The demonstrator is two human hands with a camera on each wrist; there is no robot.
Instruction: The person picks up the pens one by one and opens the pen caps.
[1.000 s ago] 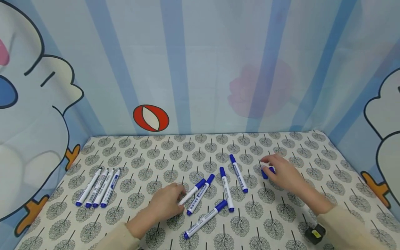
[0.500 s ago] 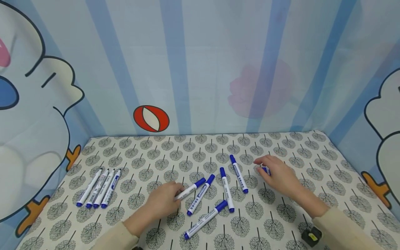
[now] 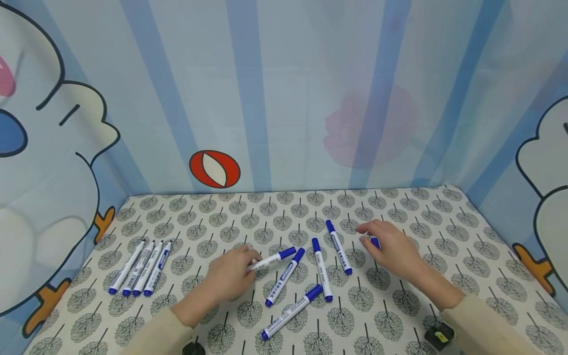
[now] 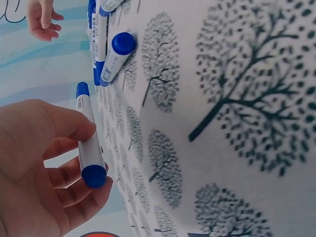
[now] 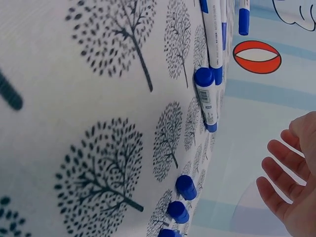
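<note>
My left hand grips a white whiteboard marker between thumb and fingers, its blue cap pointing right. In the left wrist view the marker's blue end faces the camera. The fingers of my right hand are loosely bent around nothing. Below it, blue marker caps stand on the cloth in a row, mostly hidden by the hand in the head view. Just right of the held marker lies another capped marker, and one more capped marker lies nearer the front edge.
Two capped markers lie mid-table, left of the right hand. Several uncapped markers line up side by side at the left, black tips away from me. A tree-print cloth covers the table, with a striped curtain behind.
My left hand has raised its marker and drawn back slightly, up and left. My right hand has shifted left over the caps, covering more of them.
</note>
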